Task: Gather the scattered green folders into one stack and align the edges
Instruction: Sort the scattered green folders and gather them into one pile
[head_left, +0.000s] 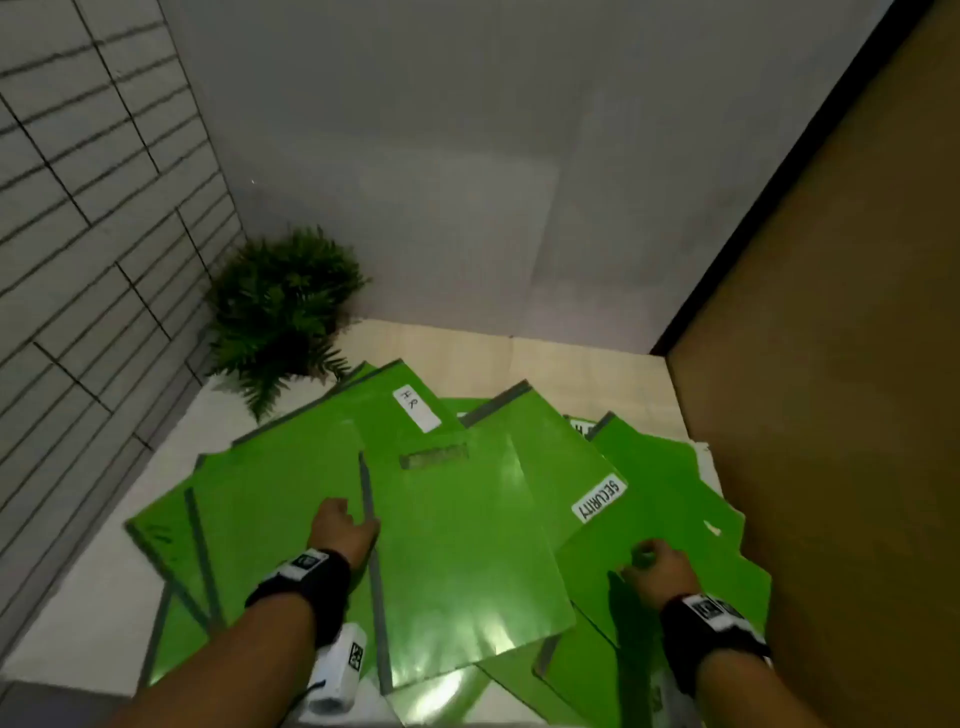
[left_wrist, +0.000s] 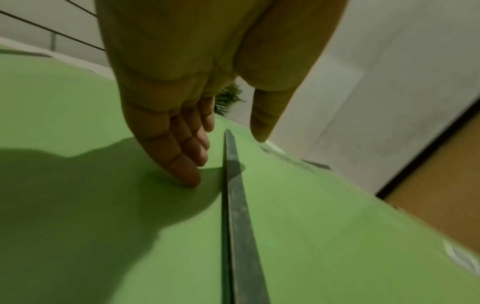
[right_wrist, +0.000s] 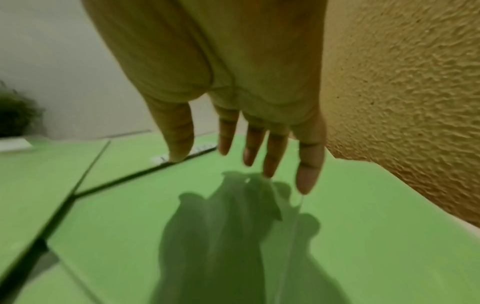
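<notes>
Several green folders with grey spines lie fanned and overlapping on the table. The glossy top folder (head_left: 457, 545) sits in the middle, one labelled HR (head_left: 400, 415) behind it, one labelled SECURITY (head_left: 571, 467) to its right. My left hand (head_left: 345, 514) is at the top folder's grey spine (left_wrist: 233, 205). Its straight fingertips (left_wrist: 192, 179) press on the left folder (head_left: 260, 499) and its thumb is across the spine. My right hand (head_left: 649, 558) hovers open, fingers (right_wrist: 270, 164) straight and pointing down, just over the rightmost folder (head_left: 675, 499); I cannot tell whether they touch it.
A potted fern (head_left: 280, 306) stands at the table's back left corner. A brown textured panel (head_left: 831, 415) rises close along the right side, next to my right hand. A tiled wall is on the left, a white wall behind. Bare light tabletop (head_left: 467, 348) shows behind the folders.
</notes>
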